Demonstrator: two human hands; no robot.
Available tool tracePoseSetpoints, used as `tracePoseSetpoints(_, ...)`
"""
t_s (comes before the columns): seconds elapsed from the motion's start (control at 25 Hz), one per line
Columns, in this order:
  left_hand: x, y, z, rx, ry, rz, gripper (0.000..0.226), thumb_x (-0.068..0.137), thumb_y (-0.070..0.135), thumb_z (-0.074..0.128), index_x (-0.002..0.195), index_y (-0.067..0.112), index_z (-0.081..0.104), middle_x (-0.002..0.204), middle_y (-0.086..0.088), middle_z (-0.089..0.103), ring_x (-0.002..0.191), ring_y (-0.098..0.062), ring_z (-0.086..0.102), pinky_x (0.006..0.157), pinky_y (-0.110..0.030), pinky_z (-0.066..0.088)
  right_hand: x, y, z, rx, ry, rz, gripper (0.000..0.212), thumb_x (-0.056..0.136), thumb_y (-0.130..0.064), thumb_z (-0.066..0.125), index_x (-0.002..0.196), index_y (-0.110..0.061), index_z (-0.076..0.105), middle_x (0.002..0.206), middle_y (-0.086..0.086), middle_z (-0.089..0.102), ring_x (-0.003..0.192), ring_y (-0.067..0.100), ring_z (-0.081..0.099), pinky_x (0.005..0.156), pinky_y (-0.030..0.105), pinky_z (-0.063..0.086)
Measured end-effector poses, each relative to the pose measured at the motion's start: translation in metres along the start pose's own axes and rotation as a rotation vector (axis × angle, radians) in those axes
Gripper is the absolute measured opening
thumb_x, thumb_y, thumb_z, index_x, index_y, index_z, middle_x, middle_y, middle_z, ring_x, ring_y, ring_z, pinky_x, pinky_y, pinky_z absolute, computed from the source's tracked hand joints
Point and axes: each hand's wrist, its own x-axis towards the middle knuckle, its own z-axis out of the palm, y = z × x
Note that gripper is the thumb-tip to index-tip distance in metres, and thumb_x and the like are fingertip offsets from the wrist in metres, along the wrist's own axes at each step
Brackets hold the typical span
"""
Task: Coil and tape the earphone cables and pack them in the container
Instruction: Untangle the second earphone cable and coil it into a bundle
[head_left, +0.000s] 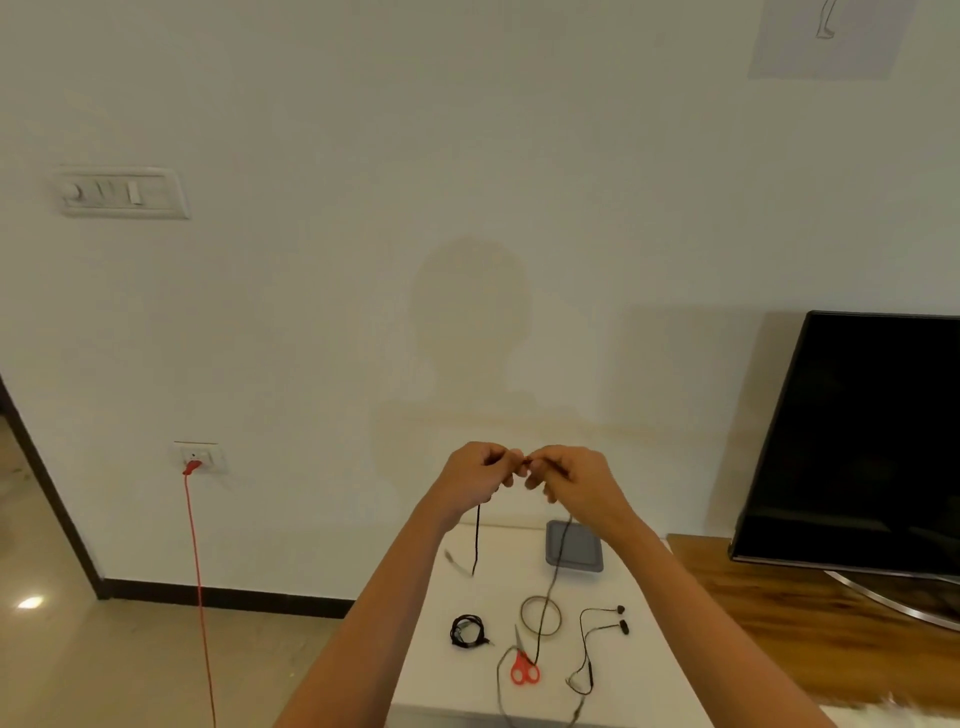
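Observation:
Both my hands are raised above the white table (467, 686), fingertips almost touching. My left hand (480, 475) and my right hand (571, 480) pinch the same black earphone cable (550, 582); one end hangs from the left hand, the longer part drops from the right hand to the table. A coiled black earphone (467, 630) lies on the table to the left. Another loose earphone (597, 639) with two earbuds lies to the right. A roll of clear tape (541, 616) and red-handled scissors (523, 665) sit in the middle. The grey container (574, 545) stands at the back.
A dark TV screen (857, 441) stands on a wooden cabinet (779, 623) to the right. A red cord (200, 597) hangs from a wall socket (200, 457) on the left. The white wall is right behind the table.

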Motion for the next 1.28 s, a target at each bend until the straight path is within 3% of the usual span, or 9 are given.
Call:
tracePoseSetpoints(0.12, -0.004, -0.004, -0.012, -0.033, -0.003, -0.022, 0.035, 0.095, 0.038, 0.051, 0.077, 0.016, 0.071, 0.062, 0.007, 0.054, 0.054, -0.009, 0.042, 0.051, -0.018, 0.035, 0.006, 0.013, -0.017, 0.028, 0.259, 0.074, 0.025, 0.094, -0.003, 0.047, 0.089, -0.012, 0.070, 0.078, 0.004, 0.072, 0.054, 0.006, 0.063, 0.063, 0.015, 0.054)
tracePoseSetpoints(0.28, -0.008, -0.012, -0.025, -0.051, 0.025, -0.032, 0.036, 0.095, 0.039, 0.051, 0.074, 0.015, 0.069, 0.060, 0.007, 0.053, 0.053, -0.011, 0.040, 0.049, -0.016, 0.034, 0.010, 0.034, -0.037, 0.071, 0.476, 0.288, 0.025, 0.095, -0.002, 0.043, 0.092, -0.008, 0.067, 0.089, 0.008, 0.069, 0.074, 0.016, 0.065, 0.084, 0.033, 0.056)
tracePoseSetpoints(0.44, -0.008, -0.006, -0.012, -0.082, 0.020, -0.027, 0.035, 0.094, 0.037, 0.053, 0.070, 0.016, 0.068, 0.058, 0.009, 0.053, 0.053, -0.010, 0.040, 0.050, -0.019, 0.035, -0.002, 0.015, -0.008, 0.095, 0.002, 0.042, 0.035, 0.097, -0.009, 0.046, 0.129, -0.021, 0.054, 0.123, -0.014, 0.057, 0.114, 0.001, 0.055, 0.095, 0.014, 0.042)
tracePoseSetpoints(0.56, -0.009, 0.002, -0.003, -0.039, -0.005, -0.022, 0.037, 0.094, 0.038, 0.053, 0.069, 0.017, 0.069, 0.055, 0.009, 0.053, 0.050, -0.009, 0.041, 0.050, -0.020, 0.035, -0.001, 0.000, -0.004, 0.115, -0.172, -0.033, 0.020, 0.093, -0.013, 0.056, 0.109, -0.017, 0.067, 0.090, -0.004, 0.074, 0.075, 0.003, 0.068, 0.074, 0.021, 0.055)
tracePoseSetpoints(0.68, -0.015, -0.001, -0.014, -0.094, -0.106, -0.055, 0.038, 0.095, 0.040, 0.051, 0.069, 0.016, 0.065, 0.057, 0.007, 0.052, 0.049, -0.008, 0.039, 0.050, -0.019, 0.033, 0.006, 0.005, -0.022, 0.036, 0.097, -0.002, 0.025, 0.089, 0.000, 0.054, 0.087, -0.019, 0.071, 0.072, -0.004, 0.071, 0.057, 0.001, 0.059, 0.062, 0.019, 0.053)
tracePoseSetpoints(0.88, -0.024, 0.000, -0.024, -0.342, -0.206, -0.086, 0.034, 0.098, 0.034, 0.049, 0.073, 0.015, 0.060, 0.062, 0.006, 0.050, 0.047, -0.004, 0.035, 0.047, -0.015, 0.032, 0.015, 0.023, -0.043, 0.148, 0.434, 0.128, 0.022, 0.090, -0.003, 0.052, 0.083, -0.015, 0.069, 0.075, 0.003, 0.069, 0.055, 0.014, 0.055, 0.056, 0.024, 0.049)
tracePoseSetpoints(1.0, -0.028, 0.009, -0.019, -0.715, -0.194, -0.091, 0.030, 0.099, 0.026, 0.046, 0.077, 0.014, 0.061, 0.068, 0.002, 0.059, 0.054, -0.005, 0.054, 0.052, -0.015, 0.048, 0.010, 0.030, -0.030, 0.135, 0.336, 0.191, 0.024, 0.089, -0.005, 0.053, 0.080, -0.019, 0.070, 0.071, -0.001, 0.069, 0.059, 0.015, 0.055, 0.058, 0.031, 0.046)
tracePoseSetpoints(1.12, -0.024, 0.017, -0.013, -0.993, -0.099, 0.004, 0.030, 0.100, 0.017, 0.042, 0.080, 0.008, 0.063, 0.084, -0.009, 0.073, 0.080, -0.020, 0.072, 0.074, -0.030, 0.061, -0.010, 0.029, -0.001, 0.121, 0.117, 0.219, 0.026, 0.089, -0.007, 0.055, 0.075, -0.023, 0.071, 0.068, -0.001, 0.070, 0.057, 0.015, 0.056, 0.055, 0.030, 0.044)
tracePoseSetpoints(1.28, -0.014, 0.016, -0.010, -1.004, 0.014, 0.098, 0.027, 0.099, 0.014, 0.044, 0.083, 0.008, 0.064, 0.104, -0.014, 0.072, 0.114, -0.028, 0.063, 0.105, -0.045, 0.044, -0.050, 0.004, 0.036, 0.231, -0.119, 0.195, 0.023, 0.094, -0.017, 0.054, 0.078, -0.014, 0.070, 0.063, -0.005, 0.068, 0.047, 0.001, 0.056, 0.050, 0.020, 0.046)
